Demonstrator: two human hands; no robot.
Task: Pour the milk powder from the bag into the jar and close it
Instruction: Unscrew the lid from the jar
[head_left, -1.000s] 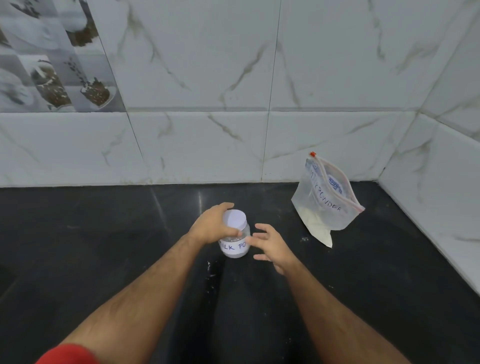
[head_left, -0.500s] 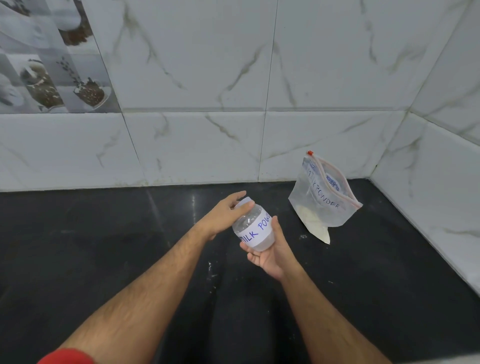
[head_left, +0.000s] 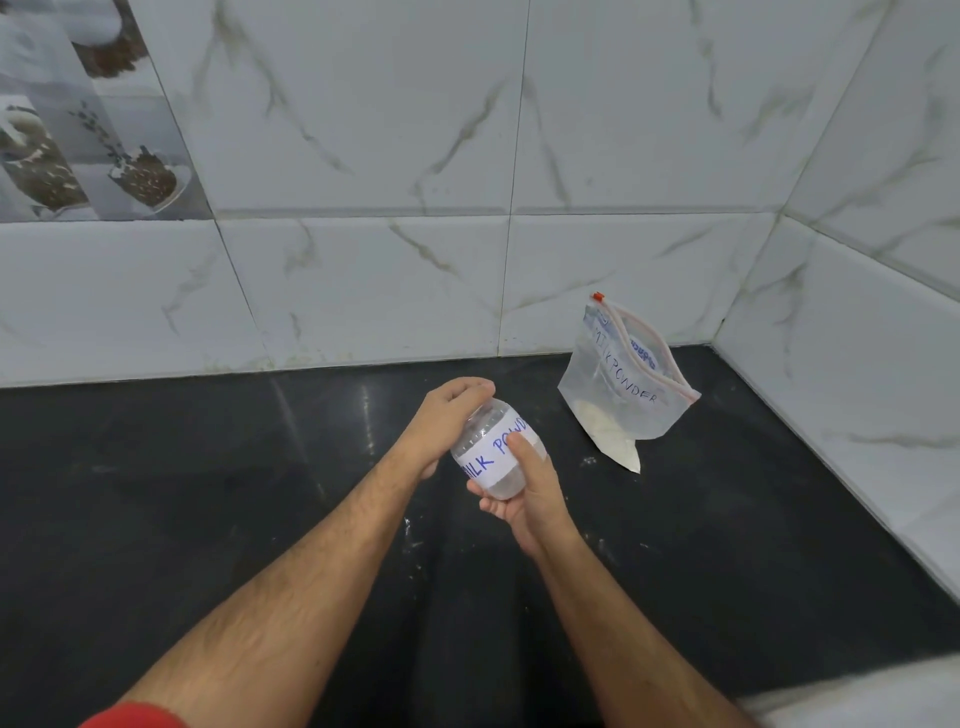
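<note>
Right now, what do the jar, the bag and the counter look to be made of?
Jar: clear, likely plastic; contents show through, with a white handwritten paper-like label. Bag: thin, transparent, soft plastic film, creased, red-and-white zip strip on top, pale powder visible inside. Counter: black polished stone, probably granite; it reflects glints of light.

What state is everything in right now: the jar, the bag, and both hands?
jar: off the counter, tilted, lid end covered by the left hand
bag: standing on the counter, zip top open, a little white powder at the bottom
left hand: closed over the jar's top
right hand: gripping the jar's body from below
</note>
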